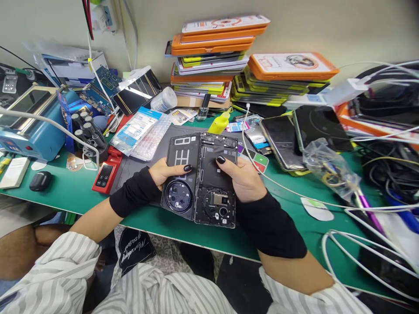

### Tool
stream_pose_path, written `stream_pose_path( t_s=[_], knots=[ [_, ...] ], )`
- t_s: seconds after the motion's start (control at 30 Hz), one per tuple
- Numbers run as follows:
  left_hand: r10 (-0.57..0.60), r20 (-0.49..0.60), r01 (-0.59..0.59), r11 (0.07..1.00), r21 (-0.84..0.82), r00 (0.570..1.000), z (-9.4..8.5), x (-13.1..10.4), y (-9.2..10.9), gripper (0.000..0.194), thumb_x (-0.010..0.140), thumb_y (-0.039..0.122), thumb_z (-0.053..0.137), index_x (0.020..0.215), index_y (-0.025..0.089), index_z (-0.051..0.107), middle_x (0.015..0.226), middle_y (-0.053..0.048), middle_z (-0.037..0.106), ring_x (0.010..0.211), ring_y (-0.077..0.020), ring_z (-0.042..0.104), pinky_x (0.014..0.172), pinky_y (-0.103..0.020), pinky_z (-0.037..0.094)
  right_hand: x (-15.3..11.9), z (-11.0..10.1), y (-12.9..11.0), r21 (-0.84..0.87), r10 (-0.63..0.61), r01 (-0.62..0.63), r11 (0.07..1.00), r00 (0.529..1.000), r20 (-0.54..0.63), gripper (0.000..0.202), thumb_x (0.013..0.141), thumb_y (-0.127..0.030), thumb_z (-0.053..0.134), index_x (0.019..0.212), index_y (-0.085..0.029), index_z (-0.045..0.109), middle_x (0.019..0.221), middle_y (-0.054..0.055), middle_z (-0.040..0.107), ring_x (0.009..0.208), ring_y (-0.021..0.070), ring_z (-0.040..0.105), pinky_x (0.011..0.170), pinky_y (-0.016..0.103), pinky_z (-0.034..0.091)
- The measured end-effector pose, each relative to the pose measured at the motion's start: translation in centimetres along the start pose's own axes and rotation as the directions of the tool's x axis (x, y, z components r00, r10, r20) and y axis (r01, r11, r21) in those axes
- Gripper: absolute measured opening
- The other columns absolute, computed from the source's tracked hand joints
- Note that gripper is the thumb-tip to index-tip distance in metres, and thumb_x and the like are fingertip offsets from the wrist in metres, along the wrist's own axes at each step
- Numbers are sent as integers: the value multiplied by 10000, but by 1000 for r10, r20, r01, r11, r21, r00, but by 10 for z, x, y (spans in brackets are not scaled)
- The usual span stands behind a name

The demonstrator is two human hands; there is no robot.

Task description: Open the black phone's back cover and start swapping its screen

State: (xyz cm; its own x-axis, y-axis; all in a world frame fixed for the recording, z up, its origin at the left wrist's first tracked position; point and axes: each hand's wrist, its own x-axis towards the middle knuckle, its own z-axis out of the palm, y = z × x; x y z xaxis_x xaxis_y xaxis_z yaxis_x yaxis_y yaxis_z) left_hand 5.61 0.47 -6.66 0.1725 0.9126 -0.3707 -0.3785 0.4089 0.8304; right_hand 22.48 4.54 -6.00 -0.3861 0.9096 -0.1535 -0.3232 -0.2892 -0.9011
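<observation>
An opened smartphone is held between my two hands above the front of the bench. My left hand (pixel 165 173) grips the detached back cover (pixel 183 159), thumb on its inner face, where a round camera ring sits low down. With its thumb across the inside, my right hand (pixel 244 176) grips the phone body (pixel 214 174), whose inner parts and camera module are exposed. The two pieces lie side by side like an open book, edges meeting or nearly so. My other fingers are hidden behind them. Behind the phone stands a yellow bottle (pixel 220 123).
Stacks of orange and yellow boxes (pixel 291 65) stand along the wall. A red device (pixel 106 176) and bubble-wrap bag (pixel 152 139) lie left; phones (pixel 281 141) lie right. A white cable (pixel 281 187) crosses the green bench (pixel 75 198). Someone's bare leg (pixel 19 248) shows lower left.
</observation>
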Motion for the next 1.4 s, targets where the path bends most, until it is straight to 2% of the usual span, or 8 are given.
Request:
stream_pose_path(
  t_s=[0.2,0.37,0.53,0.83,1.03,1.2,1.33,1.4],
  knots=[
    [-22,17,23,999,-28,1000,5,-3,1,1093,245,446,837,1213,120,449,922,-92,635,638,-83,596,608,-202,497,-15,13,0,11,-65,66,998,996,-55,442,449,-442,840,741,-172,647,685,25,589,649,179,608,618,295,531],
    [-59,17,60,998,-31,998,6,-3,-2,1079,209,478,832,1158,104,480,984,-123,612,628,-65,586,612,-190,509,-7,7,7,1,-69,69,998,998,-5,424,484,-468,820,716,-171,625,658,33,581,602,175,591,577,301,515],
    [-52,33,54,997,-47,998,8,0,-8,1103,163,524,823,1128,101,494,962,-110,616,635,-44,580,631,-173,512,4,-2,17,5,-46,46,999,998,53,434,480,-499,808,675,-169,604,623,42,561,606,200,599,575,335,519],
    [-79,128,82,997,-18,989,7,2,-16,1168,161,620,784,1147,77,471,886,-109,627,678,-68,599,684,-165,508,-13,16,11,42,-20,17,999,997,73,370,567,-477,779,729,-197,598,728,52,624,766,229,638,675,346,542],
    [-73,169,76,997,-13,983,8,3,-21,1141,184,644,770,1128,73,481,909,-123,623,704,-80,605,676,-172,507,-12,19,17,71,55,-65,995,989,135,473,589,-530,750,809,-138,606,802,95,643,803,249,638,690,369,543],
    [-38,107,37,999,3,994,8,0,-13,1083,208,604,786,1116,83,508,947,-130,624,683,-85,605,666,-200,521,-7,14,17,24,24,-26,999,996,87,511,570,-541,757,833,-135,595,829,97,650,752,230,632,653,350,536],
    [26,-29,-24,997,77,999,-2,-6,-1,956,266,510,813,1063,61,538,929,-105,635,600,-31,564,609,-163,492,2,1,11,-154,-123,120,981,992,-7,515,487,-522,803,788,-143,629,750,58,638,656,167,591,616,300,514],
    [62,-84,-50,990,135,995,-8,-9,6,844,326,435,819,1039,64,562,963,-92,636,641,-11,574,636,-129,493,4,-4,8,-254,-208,193,948,978,-31,471,510,-496,802,788,-145,657,768,53,645,674,143,582,639,270,509]
  ],
)
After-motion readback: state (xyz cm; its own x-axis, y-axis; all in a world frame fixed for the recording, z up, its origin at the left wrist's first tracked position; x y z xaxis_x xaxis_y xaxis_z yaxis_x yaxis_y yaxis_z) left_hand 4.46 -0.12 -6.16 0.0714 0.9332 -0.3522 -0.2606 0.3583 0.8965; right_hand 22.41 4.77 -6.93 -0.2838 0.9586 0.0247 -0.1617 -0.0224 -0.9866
